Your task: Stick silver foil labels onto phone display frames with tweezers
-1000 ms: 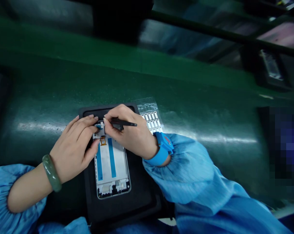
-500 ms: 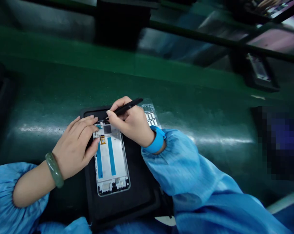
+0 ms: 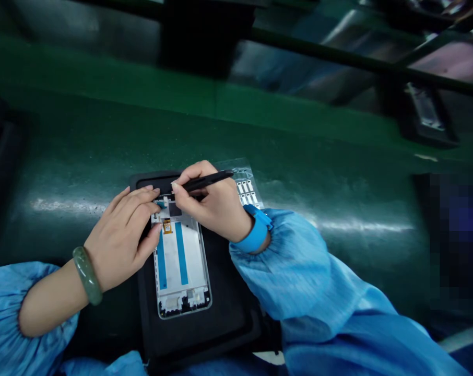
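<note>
An opened phone frame [image 3: 174,261] with a white inner face and two blue strips lies on a black tray [image 3: 221,318]. My left hand [image 3: 122,235] rests along the frame's upper left edge, its fingers stretched out and its thumb apart. In my right hand [image 3: 216,209], pinched like a pen, are slim black tweezers [image 3: 211,180]. They point down and left at the frame's top end; their tips are too small and partly hidden to make out. A small orange flex cable [image 3: 168,226] lies on the frame near my left thumb.
A clear sheet with small white stickers [image 3: 246,192] lies beyond my right hand. At the back right, a dark holder [image 3: 428,112] carries another phone-like part. A green bench [image 3: 83,156] surrounds the tray, and a dark bar structure crosses the far side.
The tweezers are tilted lower, closer to level, in my right hand. My left hand stays in nearly the same place on the frame. The whole view has shifted slightly.
</note>
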A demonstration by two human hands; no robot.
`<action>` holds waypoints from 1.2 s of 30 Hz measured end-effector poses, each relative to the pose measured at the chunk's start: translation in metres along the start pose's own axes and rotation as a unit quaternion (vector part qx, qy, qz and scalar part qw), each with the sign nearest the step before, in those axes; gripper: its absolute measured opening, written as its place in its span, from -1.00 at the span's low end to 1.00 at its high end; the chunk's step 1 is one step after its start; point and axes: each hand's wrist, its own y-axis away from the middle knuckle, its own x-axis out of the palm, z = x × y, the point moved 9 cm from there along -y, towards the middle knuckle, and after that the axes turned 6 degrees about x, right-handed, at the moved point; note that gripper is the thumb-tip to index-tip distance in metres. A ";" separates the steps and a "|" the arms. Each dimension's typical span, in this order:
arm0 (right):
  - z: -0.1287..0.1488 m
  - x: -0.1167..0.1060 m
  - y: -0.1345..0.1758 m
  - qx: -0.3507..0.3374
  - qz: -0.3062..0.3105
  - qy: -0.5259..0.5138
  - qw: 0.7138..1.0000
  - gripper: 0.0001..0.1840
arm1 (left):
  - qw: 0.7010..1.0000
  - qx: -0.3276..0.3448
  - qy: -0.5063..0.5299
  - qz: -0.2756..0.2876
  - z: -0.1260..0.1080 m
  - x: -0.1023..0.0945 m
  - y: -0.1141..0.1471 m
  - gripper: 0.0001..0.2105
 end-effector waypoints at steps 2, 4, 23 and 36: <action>0.003 0.001 0.000 -0.017 -0.001 0.017 1.000 -0.94 | 1.000 0.003 -0.001 -0.002 0.000 0.000 0.000 -0.83; 0.008 0.002 0.001 -0.041 -0.003 0.043 0.998 -0.91 | 1.000 0.005 -0.001 -0.002 -0.001 0.000 0.000 -0.83; 0.002 0.006 -0.001 -0.013 0.021 -0.027 0.999 -0.96 | 1.000 0.003 -0.012 -0.006 -0.001 -0.001 0.000 -0.82; 0.012 0.007 0.002 -0.074 0.014 -0.011 0.997 -0.96 | 1.000 0.007 -0.011 -0.014 0.001 -0.001 0.005 -0.81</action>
